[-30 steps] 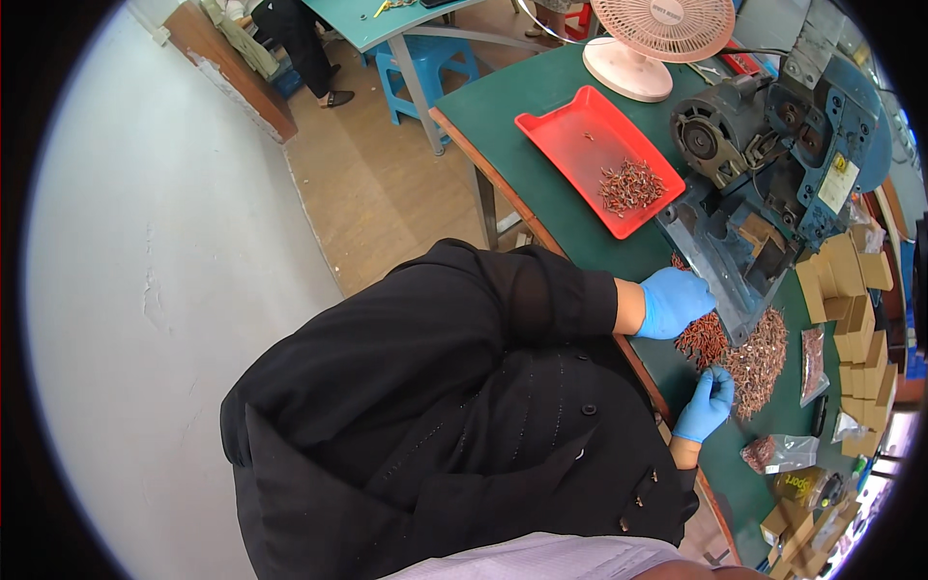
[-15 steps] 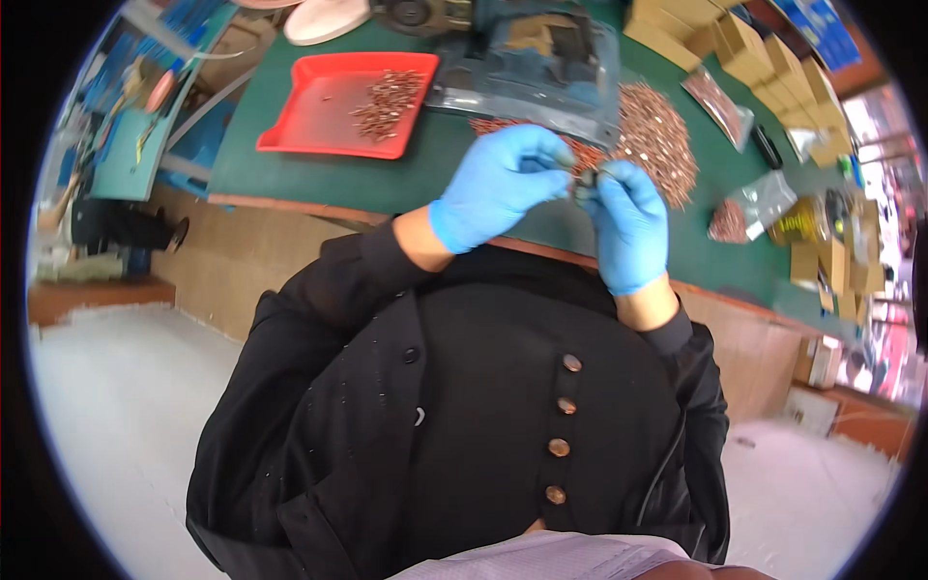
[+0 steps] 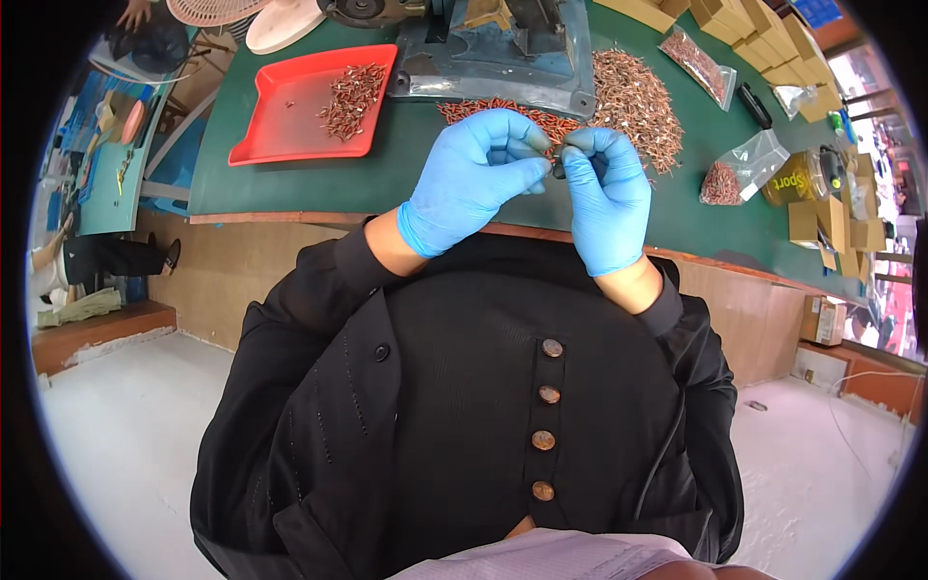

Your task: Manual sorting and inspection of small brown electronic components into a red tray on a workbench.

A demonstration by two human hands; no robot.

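Both my hands wear blue gloves and meet above the near edge of the green table (image 3: 290, 188). My left hand (image 3: 474, 174) and my right hand (image 3: 607, 193) pinch a small dark part (image 3: 558, 166) between their fingertips. Just beyond them lies a heap of small reddish-brown parts (image 3: 633, 92), with a row of the same parts (image 3: 483, 106) along the base of a grey-blue machine (image 3: 503, 48).
A red tray (image 3: 280, 126) with a small pile of parts sits at the left. Clear bags of parts (image 3: 730, 174), cardboard boxes (image 3: 822, 222) and a yellow jar stand at the right. A fan base (image 3: 280, 24) is at the back left. Another person's legs show far left.
The view has swung round to look straight down at my lap. My hands came off the heap of parts, drew together and now hold one small part between them.
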